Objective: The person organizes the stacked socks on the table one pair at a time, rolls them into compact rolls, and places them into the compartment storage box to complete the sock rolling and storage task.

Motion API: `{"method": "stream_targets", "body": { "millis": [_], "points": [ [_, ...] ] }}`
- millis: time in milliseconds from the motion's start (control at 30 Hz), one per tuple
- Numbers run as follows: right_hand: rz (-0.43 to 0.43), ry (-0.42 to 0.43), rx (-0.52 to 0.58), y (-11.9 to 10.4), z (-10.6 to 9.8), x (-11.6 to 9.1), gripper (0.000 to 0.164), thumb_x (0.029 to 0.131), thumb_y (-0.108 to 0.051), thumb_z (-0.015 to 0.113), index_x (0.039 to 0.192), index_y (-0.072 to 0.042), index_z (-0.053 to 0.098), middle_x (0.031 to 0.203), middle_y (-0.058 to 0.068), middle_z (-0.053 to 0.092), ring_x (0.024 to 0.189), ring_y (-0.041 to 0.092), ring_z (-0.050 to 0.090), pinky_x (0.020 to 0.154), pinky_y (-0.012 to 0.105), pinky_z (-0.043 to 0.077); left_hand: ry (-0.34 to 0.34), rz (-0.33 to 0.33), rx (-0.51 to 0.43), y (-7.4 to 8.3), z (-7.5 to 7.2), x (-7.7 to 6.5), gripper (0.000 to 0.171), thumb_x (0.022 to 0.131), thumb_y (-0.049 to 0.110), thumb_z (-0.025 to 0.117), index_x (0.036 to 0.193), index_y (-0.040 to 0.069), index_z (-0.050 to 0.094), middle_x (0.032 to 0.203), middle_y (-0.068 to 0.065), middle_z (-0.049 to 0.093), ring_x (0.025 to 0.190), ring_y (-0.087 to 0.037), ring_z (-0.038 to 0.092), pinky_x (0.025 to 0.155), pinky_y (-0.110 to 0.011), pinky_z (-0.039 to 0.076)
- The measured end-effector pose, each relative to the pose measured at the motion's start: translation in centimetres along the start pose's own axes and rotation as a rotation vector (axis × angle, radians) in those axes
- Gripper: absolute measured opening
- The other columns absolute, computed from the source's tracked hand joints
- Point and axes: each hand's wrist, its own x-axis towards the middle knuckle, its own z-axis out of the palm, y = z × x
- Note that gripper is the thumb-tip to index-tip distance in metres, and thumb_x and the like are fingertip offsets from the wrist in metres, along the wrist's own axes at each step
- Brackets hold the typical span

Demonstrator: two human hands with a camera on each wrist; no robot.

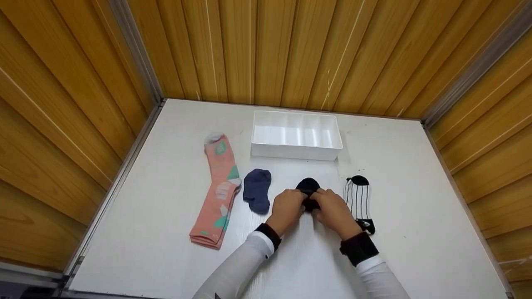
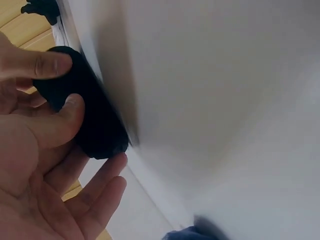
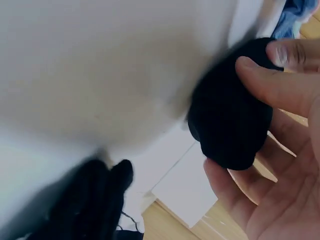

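Note:
Both hands hold a small black sock (image 1: 308, 185), folded into a compact bundle, close over the middle of the white table. My left hand (image 1: 286, 209) grips its left side, thumb on the near face and fingers behind. From the other side my right hand (image 1: 337, 211) pinches it between thumb and fingers. In the left wrist view the folded sock (image 2: 95, 120) looks like a thick roll, with both thumbs pressing on it. The right wrist view shows its rounded end (image 3: 227, 125) just above the fingertips.
Left of the hands lie a dark blue folded sock (image 1: 257, 189) and long pink socks (image 1: 213, 199) with green and white patches. A black-and-white striped sock (image 1: 360, 201) lies beside the right hand. Behind stands a white divided box (image 1: 295, 152), with wood-look panels (image 1: 270, 50) around the table.

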Motion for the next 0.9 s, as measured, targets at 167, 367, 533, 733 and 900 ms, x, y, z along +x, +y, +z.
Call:
{"method": "stream_targets", "body": {
  "millis": [167, 367, 533, 733, 900],
  "points": [
    [-0.004, -0.082, 0.049, 0.1, -0.1, 0.8, 0.027, 0.070, 0.002, 0.079, 0.094, -0.010, 0.076, 0.093, 0.005, 0.069, 0.086, 0.029, 0.064, 0.077, 0.045, 0.053, 0.045, 0.003, 0.087, 0.6, 0.3, -1.2, 0.013, 0.084, 0.019, 0.079, 0.096, 0.019, 0.077, 0.089, 0.001, 0.075, 0.077, -0.021, 0.070, 0.063, -0.035, 0.057],
    [0.046, -0.163, 0.112, 0.2, -0.6, 1.3, 0.014, 0.072, -0.002, 0.077, 0.077, -0.014, 0.072, 0.078, 0.000, 0.068, 0.074, 0.021, 0.061, 0.071, 0.042, 0.051, 0.100, -0.013, 0.134, 1.3, 0.6, -1.4, 0.016, 0.074, 0.025, 0.086, 0.086, 0.019, 0.076, 0.082, 0.003, 0.074, 0.073, -0.020, 0.069, 0.058, -0.035, 0.055],
    [0.102, -0.201, 0.115, 0.0, -0.9, 1.0, 0.012, 0.072, -0.005, 0.078, 0.076, -0.013, 0.070, 0.075, 0.000, 0.065, 0.069, 0.019, 0.056, 0.066, 0.040, 0.048, 0.087, 0.000, 0.149, 1.6, 0.7, -1.3, 0.011, 0.078, 0.025, 0.083, 0.085, 0.019, 0.076, 0.082, 0.003, 0.074, 0.072, -0.019, 0.068, 0.057, -0.035, 0.055],
    [0.034, -0.138, 0.021, -0.4, -0.8, 0.3, 0.032, 0.069, -0.005, 0.085, 0.091, -0.012, 0.062, 0.089, 0.003, 0.066, 0.081, 0.025, 0.062, 0.070, 0.044, 0.052, 0.069, -0.006, 0.137, 1.4, 0.6, -1.3, 0.017, 0.076, 0.028, 0.084, 0.091, 0.023, 0.077, 0.086, 0.004, 0.074, 0.075, -0.018, 0.068, 0.059, -0.034, 0.056],
    [-0.037, -0.039, -0.028, -0.5, -0.2, -0.2, 0.034, 0.071, -0.004, 0.087, 0.089, -0.010, 0.059, 0.089, 0.005, 0.064, 0.081, 0.027, 0.061, 0.067, 0.042, 0.052, 0.043, -0.009, 0.134, 1.3, 0.5, -1.2, 0.017, 0.079, 0.031, 0.083, 0.093, 0.023, 0.077, 0.088, 0.005, 0.075, 0.076, -0.017, 0.068, 0.060, -0.033, 0.056]
  ]
}}
